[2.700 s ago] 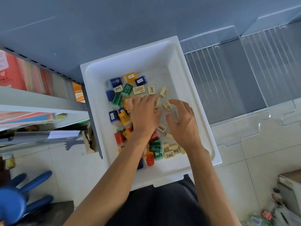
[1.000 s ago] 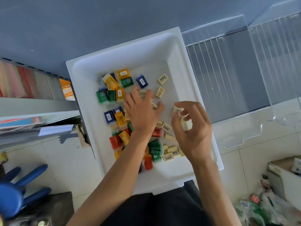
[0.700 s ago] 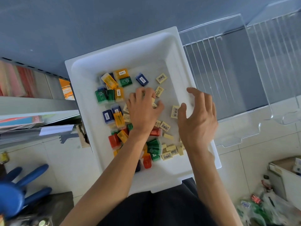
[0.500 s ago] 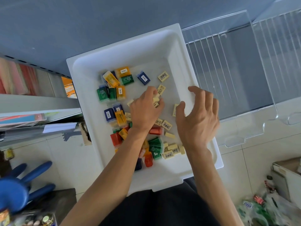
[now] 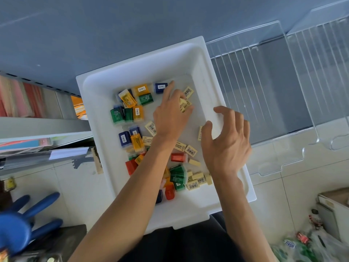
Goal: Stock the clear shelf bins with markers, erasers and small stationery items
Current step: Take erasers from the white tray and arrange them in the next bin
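The white tray (image 5: 136, 67) lies in front of the person, its long axis running from 11 to 5 o'clock. The left hand (image 5: 170, 118) is over the tray's far half. Its grip is closed round a few cream erasers (image 5: 182, 106), and the forefinger stretches toward 12 o'clock, just beside a blue case (image 5: 160, 87). The right hand (image 5: 228, 146) hovers at the tray's 3 o'clock rim, grip wide and holding nothing. By its thumb a single eraser (image 5: 199, 133) stands on edge, long axis 12 to 6. Clear bins (image 5: 264, 91) lie at 2 o'clock.

Blue stool (image 5: 13, 229), tiled floor (image 5: 311, 178), shelved folders (image 5: 20, 99).
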